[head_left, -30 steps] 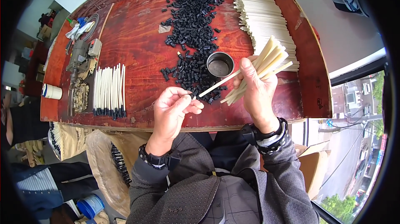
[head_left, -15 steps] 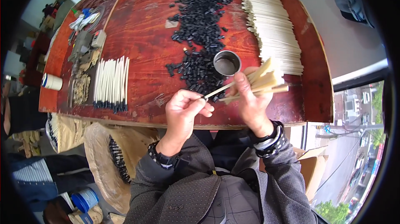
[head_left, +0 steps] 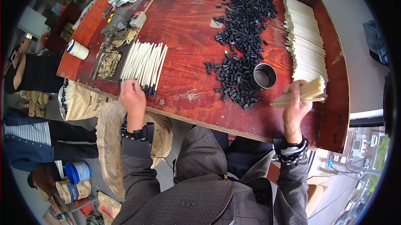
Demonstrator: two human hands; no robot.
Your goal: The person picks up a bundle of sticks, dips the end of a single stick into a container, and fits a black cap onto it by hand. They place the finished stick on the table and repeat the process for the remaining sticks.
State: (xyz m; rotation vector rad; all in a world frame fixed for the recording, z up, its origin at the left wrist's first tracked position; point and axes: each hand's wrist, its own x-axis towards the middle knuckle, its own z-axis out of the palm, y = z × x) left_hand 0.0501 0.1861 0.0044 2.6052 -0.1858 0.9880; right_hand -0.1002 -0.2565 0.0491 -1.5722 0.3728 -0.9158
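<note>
- White cylindrical container: is sitting near the left edge of the red-brown wooden table; a stray knock could be tipping it over that side.
- Left hand: is reaching over the front edge, left of centre, with its fingertips together at the row's near left end; whether they are clamping a stick, one cannot tell, the knuckles hiding it.
- Row of slim cream sticks with black ends: is lying with those ends toward the front edge; a dragging finger or sleeve could be skewing the row or rolling sticks off.
- Loose heap of small black tubular caps: is spreading from the back edge toward the front; a brushing forearm could be scattering pieces.
- Round grey metal cup: is standing against the heap's right side; a bump from the bundle could be overturning it.
- Right hand: is clamping a bundle of plain cream sticks near the front right corner; the bundle's ends are fanning, so a slackening thumb could be letting some slip.
- Deep stack of plain cream sticks: is lying along the right edge; a nudge could be loosening its uneven side.
</note>
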